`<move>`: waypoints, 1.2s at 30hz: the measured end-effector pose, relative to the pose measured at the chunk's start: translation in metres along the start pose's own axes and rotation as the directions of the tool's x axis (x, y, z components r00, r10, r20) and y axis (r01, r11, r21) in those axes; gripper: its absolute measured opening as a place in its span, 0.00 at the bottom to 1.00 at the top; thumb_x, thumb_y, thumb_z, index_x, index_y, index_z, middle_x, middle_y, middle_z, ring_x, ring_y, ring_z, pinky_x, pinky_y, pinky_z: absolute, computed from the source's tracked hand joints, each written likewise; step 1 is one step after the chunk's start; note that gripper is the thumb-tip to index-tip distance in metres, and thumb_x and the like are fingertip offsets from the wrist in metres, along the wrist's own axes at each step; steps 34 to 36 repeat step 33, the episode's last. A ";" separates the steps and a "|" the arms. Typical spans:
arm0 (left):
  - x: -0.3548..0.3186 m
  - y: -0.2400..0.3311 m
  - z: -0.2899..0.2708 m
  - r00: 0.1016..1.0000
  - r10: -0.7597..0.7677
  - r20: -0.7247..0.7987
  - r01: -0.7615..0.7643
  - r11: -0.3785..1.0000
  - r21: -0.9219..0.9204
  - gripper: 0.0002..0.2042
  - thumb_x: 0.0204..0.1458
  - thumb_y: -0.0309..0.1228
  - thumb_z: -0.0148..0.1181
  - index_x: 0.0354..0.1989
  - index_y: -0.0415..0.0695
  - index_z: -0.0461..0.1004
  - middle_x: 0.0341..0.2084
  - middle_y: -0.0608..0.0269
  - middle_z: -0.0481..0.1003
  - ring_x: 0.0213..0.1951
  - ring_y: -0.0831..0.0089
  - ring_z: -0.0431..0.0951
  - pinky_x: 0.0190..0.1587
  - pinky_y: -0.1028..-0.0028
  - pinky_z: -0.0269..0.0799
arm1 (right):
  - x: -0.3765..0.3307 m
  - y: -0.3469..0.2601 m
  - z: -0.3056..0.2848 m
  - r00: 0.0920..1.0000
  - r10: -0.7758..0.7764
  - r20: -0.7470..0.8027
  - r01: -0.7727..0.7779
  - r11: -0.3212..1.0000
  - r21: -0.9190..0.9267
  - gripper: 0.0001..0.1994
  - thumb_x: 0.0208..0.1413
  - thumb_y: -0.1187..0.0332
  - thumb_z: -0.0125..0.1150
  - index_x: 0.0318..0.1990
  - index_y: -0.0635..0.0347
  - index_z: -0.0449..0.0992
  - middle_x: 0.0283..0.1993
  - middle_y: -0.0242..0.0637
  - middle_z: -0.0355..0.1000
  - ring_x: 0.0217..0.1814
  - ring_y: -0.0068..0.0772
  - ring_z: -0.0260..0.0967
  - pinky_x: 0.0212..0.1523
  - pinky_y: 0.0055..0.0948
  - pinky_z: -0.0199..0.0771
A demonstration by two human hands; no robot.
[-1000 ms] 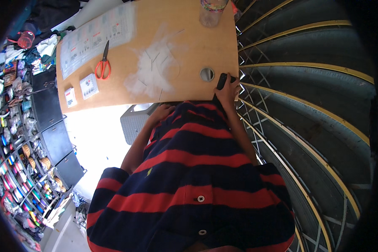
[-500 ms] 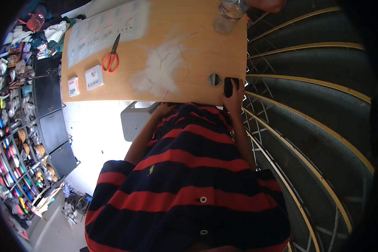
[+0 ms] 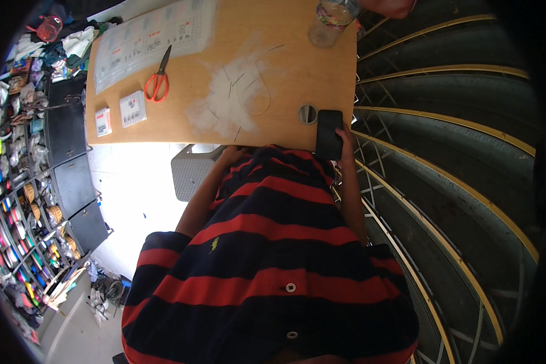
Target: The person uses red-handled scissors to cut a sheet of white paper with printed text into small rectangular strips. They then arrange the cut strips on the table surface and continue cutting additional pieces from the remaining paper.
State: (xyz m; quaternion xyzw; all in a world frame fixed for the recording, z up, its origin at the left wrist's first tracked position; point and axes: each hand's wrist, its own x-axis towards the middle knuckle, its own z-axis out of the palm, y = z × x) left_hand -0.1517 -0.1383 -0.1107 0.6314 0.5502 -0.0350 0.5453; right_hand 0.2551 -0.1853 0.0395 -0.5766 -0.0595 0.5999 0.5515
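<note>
A black smartphone [image 3: 329, 134] lies at the near right corner of the wooden table [image 3: 285, 79], its dark face up. My right hand [image 3: 346, 145] grips it along the right edge. My left hand [image 3: 232, 155] rests at the table's near edge against my striped shirt, its fingers mostly hidden. Just beyond the phone is a small round mirror-like disc [image 3: 307, 114]. White fluffy fibre [image 3: 221, 100] with several thin needle-like pieces on it is spread in the middle. Left of it lie scissors [image 3: 157, 87] with orange handles.
Two small printed packets [image 3: 133, 108] and printed plastic sheets [image 3: 151, 39] lie on the table's left. A clear jar [image 3: 327, 27] stands at the far right. A grey stool [image 3: 191, 176] is below the edge. Yellow-edged steps [image 3: 443, 115] rise at right; crowded shelves [image 3: 24, 212] stand left.
My right hand has gone from lying over the phone to gripping its right edge, and the phone has come nearer to me. My left hand has stayed at the table edge.
</note>
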 end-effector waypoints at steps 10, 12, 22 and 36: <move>-0.020 0.031 -0.022 0.977 0.201 0.076 -0.209 0.972 0.112 0.18 0.59 0.38 0.49 0.51 0.38 0.72 0.44 0.53 0.76 0.46 0.66 0.75 0.48 0.68 0.70 | 0.019 0.034 -0.029 0.958 -0.271 -0.096 0.143 0.737 -0.661 0.25 0.54 0.68 0.58 0.59 0.66 0.63 0.54 0.45 0.67 0.55 0.35 0.66 0.54 0.30 0.64; -0.043 0.102 -0.057 0.968 0.073 0.239 -0.060 0.996 -0.064 0.19 0.59 0.39 0.49 0.51 0.38 0.72 0.43 0.53 0.76 0.46 0.67 0.75 0.48 0.69 0.70 | 0.015 0.024 -0.027 0.947 -0.303 -0.111 0.145 0.709 -0.690 0.23 0.55 0.66 0.58 0.57 0.66 0.66 0.51 0.46 0.69 0.53 0.36 0.67 0.52 0.31 0.66; -0.061 0.237 -0.135 0.997 0.081 -0.004 -0.080 0.983 -0.164 0.20 0.61 0.43 0.46 0.51 0.39 0.71 0.42 0.55 0.76 0.47 0.66 0.74 0.52 0.71 0.66 | 0.000 0.009 0.009 0.873 -0.487 0.022 0.084 0.106 -0.991 0.34 0.43 0.56 0.68 0.53 0.70 0.65 0.50 0.54 0.63 0.52 0.55 0.63 0.52 0.46 0.65; -0.189 0.411 -0.258 0.653 0.545 -0.526 -0.630 0.776 0.023 0.20 0.61 0.37 0.43 0.51 0.32 0.68 0.44 0.51 0.74 0.48 0.63 0.74 0.54 0.66 0.66 | -0.008 0.012 0.035 0.881 -0.473 -0.019 -0.031 -0.018 -0.999 0.48 0.36 0.55 0.70 0.61 0.73 0.52 0.55 0.57 0.56 0.57 0.59 0.56 0.55 0.50 0.62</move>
